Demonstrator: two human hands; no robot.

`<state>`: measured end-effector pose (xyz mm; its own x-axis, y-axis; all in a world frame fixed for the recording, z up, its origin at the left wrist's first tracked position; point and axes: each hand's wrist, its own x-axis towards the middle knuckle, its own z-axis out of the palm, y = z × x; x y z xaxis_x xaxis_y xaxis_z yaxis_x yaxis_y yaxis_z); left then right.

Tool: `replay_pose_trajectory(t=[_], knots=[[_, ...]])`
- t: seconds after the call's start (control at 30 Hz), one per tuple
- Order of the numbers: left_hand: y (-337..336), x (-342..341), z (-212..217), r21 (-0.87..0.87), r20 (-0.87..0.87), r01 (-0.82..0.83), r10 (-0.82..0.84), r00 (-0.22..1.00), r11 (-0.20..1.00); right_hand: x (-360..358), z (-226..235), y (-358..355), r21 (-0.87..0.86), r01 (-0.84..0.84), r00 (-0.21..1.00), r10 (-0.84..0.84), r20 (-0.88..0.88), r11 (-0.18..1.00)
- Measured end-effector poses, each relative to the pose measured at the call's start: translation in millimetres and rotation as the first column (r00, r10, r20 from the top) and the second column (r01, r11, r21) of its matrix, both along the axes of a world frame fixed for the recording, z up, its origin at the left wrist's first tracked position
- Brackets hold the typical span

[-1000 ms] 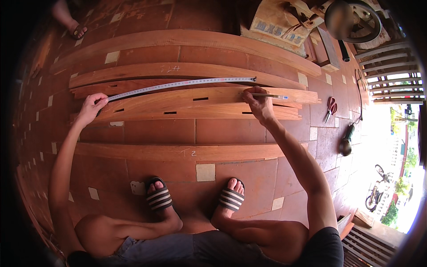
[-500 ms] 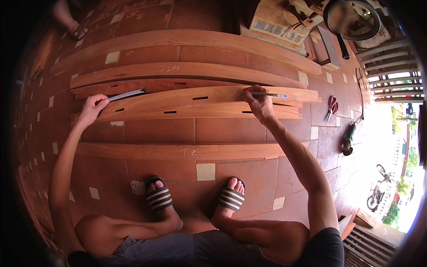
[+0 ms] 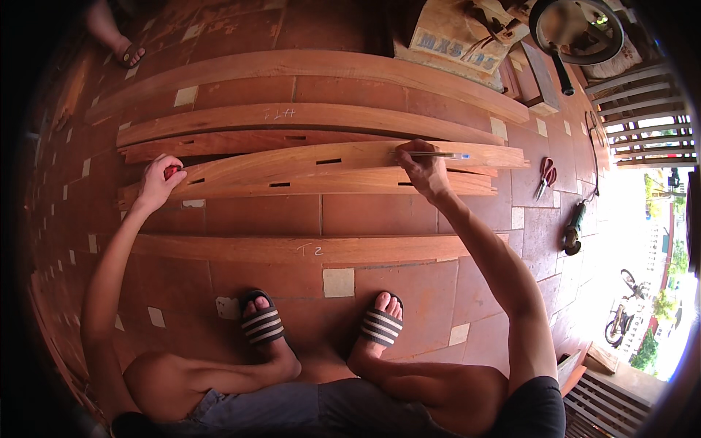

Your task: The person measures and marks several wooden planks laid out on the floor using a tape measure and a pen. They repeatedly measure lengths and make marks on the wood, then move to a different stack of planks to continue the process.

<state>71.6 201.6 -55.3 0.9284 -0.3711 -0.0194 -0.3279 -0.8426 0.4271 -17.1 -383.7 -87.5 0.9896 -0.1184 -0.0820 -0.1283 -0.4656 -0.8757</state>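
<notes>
My left hand (image 3: pixel 155 187) is closed around a tape measure (image 3: pixel 172 171), of which a bit of red case shows between the fingers; no blade is visible. It is at the left end of a reddish wooden board (image 3: pixel 263 162) with narrow slots cut in it. Toward that board's right part, my right hand (image 3: pixel 426 174) rests on the wood and pinches a pen (image 3: pixel 451 155), its barrel pointing right. Another slotted board (image 3: pixel 321 184) lies against the near side, and a darker slotted board (image 3: pixel 241 140) lies behind.
A plain board (image 3: pixel 380 250) lies near my sandalled feet; two more planks (image 3: pixel 328 114) lie farther off. To the right are red-handled scissors (image 3: pixel 546 175) and an angle grinder (image 3: pixel 574 230) with its cord. A box (image 3: pixel 460 36) and a pan (image 3: pixel 615 55) stand far right. Another person's foot (image 3: pixel 128 52) shows far left.
The tape measure's blade, stretched out over the boards before, is out of sight now. My left hand has turned, showing the red case. My right hand with the pen has hardly moved.
</notes>
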Motion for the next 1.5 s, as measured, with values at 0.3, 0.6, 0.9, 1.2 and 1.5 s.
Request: replay_pose_trajectory(t=[0.3,0.6,0.9,1.2,1.5], knots=[[-62.3,-16.1,11.0,-0.039,0.043,0.154,-0.153,0.987,0.987,1.6,-5.7,6.7,-0.005,-0.041,0.999,0.041,0.006,0.999],[-90.5,-13.1,10.5,-0.055,-0.109,0.119,-0.124,0.986,0.991,1.8,-7.1,7.0,0.001,-0.053,0.999,0.053,-0.006,0.999],[-95.2,-22.1,10.4,0.129,-0.100,0.243,-0.231,0.968,0.961,0.1,1.3,5.8,-0.029,-0.034,0.999,0.034,-0.022,0.999],[-118.6,-34.1,34.7,0.021,0.247,0.271,-0.268,0.931,0.962,2.1,-14.0,4.9,-0.017,-0.059,0.998,0.059,0.005,0.998],[-205.5,-103.5,211.6,-0.916,0.150,0.375,-0.745,0.650,0.143,7.0,-5.1,12.0,-0.063,-0.073,0.997,0.074,0.011,0.995]])
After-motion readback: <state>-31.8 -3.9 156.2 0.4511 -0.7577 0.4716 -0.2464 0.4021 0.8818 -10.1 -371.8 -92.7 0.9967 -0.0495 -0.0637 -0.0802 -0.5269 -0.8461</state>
